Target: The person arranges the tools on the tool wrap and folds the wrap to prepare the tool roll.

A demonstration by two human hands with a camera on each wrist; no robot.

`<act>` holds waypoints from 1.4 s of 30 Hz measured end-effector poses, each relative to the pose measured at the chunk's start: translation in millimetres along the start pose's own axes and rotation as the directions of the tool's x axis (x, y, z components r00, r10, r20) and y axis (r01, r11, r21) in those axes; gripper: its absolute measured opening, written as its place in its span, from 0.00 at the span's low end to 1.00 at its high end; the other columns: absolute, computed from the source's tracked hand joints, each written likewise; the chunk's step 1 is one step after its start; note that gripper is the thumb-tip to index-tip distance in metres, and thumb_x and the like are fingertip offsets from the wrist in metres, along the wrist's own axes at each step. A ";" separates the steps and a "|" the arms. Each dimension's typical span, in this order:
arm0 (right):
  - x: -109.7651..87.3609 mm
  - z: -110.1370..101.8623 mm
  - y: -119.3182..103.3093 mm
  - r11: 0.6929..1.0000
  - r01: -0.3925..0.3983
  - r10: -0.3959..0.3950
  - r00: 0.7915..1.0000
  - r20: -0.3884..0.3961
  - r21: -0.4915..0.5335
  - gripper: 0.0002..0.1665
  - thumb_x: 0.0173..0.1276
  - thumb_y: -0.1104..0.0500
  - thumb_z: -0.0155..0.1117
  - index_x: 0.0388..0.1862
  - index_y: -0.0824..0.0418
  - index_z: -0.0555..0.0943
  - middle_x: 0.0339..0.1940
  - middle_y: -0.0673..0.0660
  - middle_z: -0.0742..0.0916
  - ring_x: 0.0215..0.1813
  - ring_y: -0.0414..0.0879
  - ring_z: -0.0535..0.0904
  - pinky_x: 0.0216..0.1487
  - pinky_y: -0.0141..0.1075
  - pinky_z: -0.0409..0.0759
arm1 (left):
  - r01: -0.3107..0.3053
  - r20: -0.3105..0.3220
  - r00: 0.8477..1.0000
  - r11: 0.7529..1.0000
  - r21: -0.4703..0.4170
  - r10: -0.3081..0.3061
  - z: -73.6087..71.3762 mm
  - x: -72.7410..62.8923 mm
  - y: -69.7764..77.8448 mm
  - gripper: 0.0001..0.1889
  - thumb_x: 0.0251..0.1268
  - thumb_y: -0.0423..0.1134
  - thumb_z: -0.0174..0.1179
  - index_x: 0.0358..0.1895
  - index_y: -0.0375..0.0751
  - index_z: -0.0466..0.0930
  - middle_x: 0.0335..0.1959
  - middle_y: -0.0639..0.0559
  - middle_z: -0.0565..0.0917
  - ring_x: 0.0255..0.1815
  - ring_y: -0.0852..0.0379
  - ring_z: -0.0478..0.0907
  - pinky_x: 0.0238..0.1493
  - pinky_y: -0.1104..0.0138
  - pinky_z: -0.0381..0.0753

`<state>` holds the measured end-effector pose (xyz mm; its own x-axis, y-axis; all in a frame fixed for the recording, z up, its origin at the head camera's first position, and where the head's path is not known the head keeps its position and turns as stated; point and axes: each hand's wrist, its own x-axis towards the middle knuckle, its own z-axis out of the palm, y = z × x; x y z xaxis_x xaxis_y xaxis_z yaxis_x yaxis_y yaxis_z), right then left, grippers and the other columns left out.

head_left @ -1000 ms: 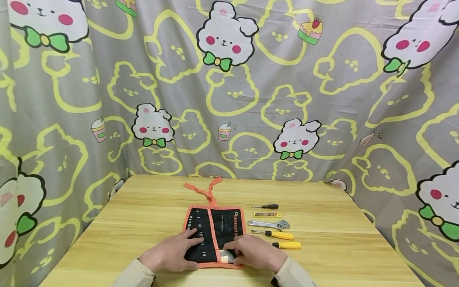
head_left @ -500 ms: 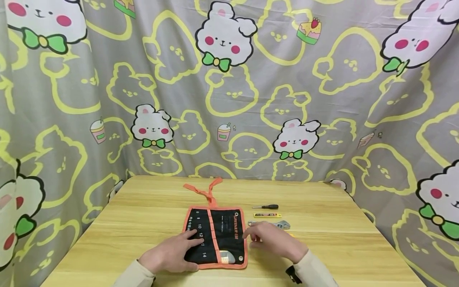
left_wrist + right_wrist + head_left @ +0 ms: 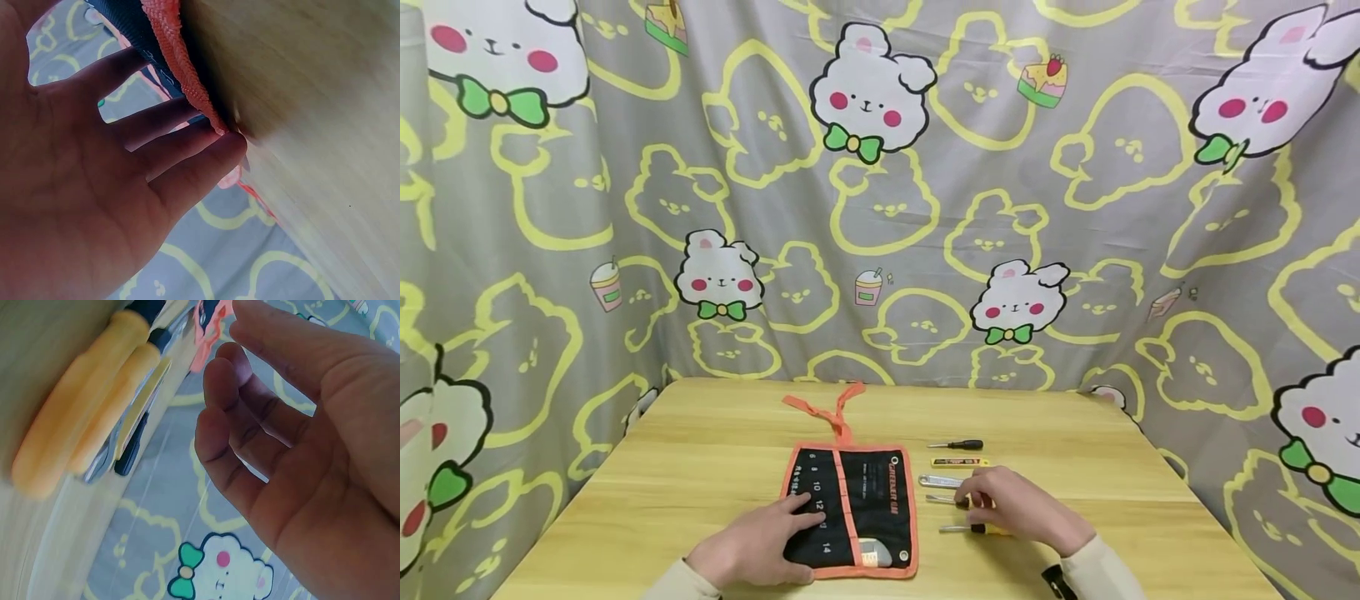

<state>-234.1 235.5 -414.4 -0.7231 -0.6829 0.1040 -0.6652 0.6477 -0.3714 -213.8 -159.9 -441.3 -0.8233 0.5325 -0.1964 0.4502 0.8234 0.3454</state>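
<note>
A black cloth tool pouch [image 3: 880, 500] with orange trim and printed sizes lies flat on the table. My left hand [image 3: 756, 542] rests on its left side, fingers spread over the cloth; in the left wrist view, fingers [image 3: 187, 169] lie along the orange edge. A grey rounded metal piece [image 3: 874, 552] shows in the pouch's lower pocket. To the right, my right hand [image 3: 1022, 504] hovers over two yellow-handled screwdrivers, whose front one [image 3: 957, 528] is partly covered. The right wrist view shows gently bent fingers apart from the nearer screwdriver handle [image 3: 78, 412], holding nothing.
Beyond the screwdrivers lie an adjustable wrench [image 3: 936, 481], partly behind the hand, a flat yellow item [image 3: 958, 462] with a dark label, and a small black-handled screwdriver [image 3: 966, 445]. Orange ties [image 3: 838, 417] stretch from the pouch's far edge. A patterned curtain [image 3: 880, 208] encloses the wooden table [image 3: 700, 450].
My right hand has left the pouch's lower right pocket and moved right, over the wrench, then down to the yellow-handled screwdrivers. The left hand has stayed on the pouch.
</note>
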 end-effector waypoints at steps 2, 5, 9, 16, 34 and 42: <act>-5.3 -0.6 4.0 1.000 -0.007 0.007 1.000 -0.003 0.007 0.09 0.67 0.60 0.73 0.46 0.55 0.88 0.26 0.39 0.77 0.28 0.31 0.68 0.31 0.28 0.69 | -0.001 0.000 1.000 1.000 -0.007 0.001 2.2 0.5 0.2 0.37 0.57 0.61 0.72 0.70 0.55 0.77 0.75 0.39 0.69 0.72 0.35 0.70 0.64 0.42 0.76; -11.5 -3.7 9.4 1.000 -0.013 0.013 1.000 -0.013 0.015 0.10 0.67 0.58 0.73 0.47 0.56 0.89 0.26 0.39 0.77 0.28 0.30 0.67 0.31 0.28 0.68 | -0.004 -0.003 1.000 1.000 -0.014 0.004 3.7 1.7 0.0 0.37 0.57 0.61 0.72 0.70 0.55 0.77 0.75 0.39 0.69 0.71 0.35 0.71 0.64 0.42 0.76; -18.1 -9.1 15.4 1.000 -0.010 0.010 1.000 -0.022 0.023 0.10 0.67 0.57 0.73 0.47 0.56 0.88 0.29 0.39 0.78 0.29 0.32 0.69 0.32 0.28 0.70 | -0.008 -0.008 1.000 1.000 -0.015 0.008 4.4 2.0 -0.1 0.37 0.57 0.61 0.73 0.70 0.54 0.78 0.75 0.39 0.69 0.71 0.35 0.71 0.63 0.42 0.76; -30.7 -13.6 28.8 0.997 -0.063 0.064 0.998 -0.018 0.045 0.13 0.66 0.58 0.74 0.49 0.58 0.89 0.28 0.39 0.78 0.30 0.32 0.69 0.31 0.28 0.69 | -0.018 -0.015 1.000 1.000 -0.017 0.018 5.3 1.7 -1.1 0.38 0.57 0.62 0.72 0.70 0.53 0.77 0.75 0.39 0.69 0.72 0.34 0.70 0.63 0.41 0.75; -67.9 -0.8 56.2 0.995 -0.096 0.097 0.993 -0.069 0.015 0.14 0.67 0.52 0.73 0.48 0.57 0.88 0.33 0.42 0.79 0.33 0.32 0.70 0.33 0.28 0.73 | -0.011 -0.011 1.000 1.000 0.013 0.011 2.8 -0.6 -0.1 0.38 0.55 0.63 0.73 0.70 0.54 0.78 0.74 0.38 0.70 0.71 0.35 0.70 0.64 0.41 0.75; -66.8 3.3 58.8 0.993 -0.117 0.117 0.992 -0.049 0.008 0.12 0.66 0.55 0.74 0.47 0.56 0.89 0.33 0.41 0.78 0.32 0.30 0.69 0.31 0.28 0.72 | -0.009 -0.021 1.000 1.000 0.018 0.010 2.4 -0.7 3.2 0.38 0.54 0.63 0.73 0.69 0.53 0.79 0.74 0.38 0.70 0.71 0.34 0.71 0.64 0.40 0.75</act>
<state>-224.3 318.0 -446.2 -0.8044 -0.5849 0.1045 -0.5744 0.7205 -0.3885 -211.0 -157.1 -442.2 -0.8261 0.5361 -0.1736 0.4639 0.8219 0.3306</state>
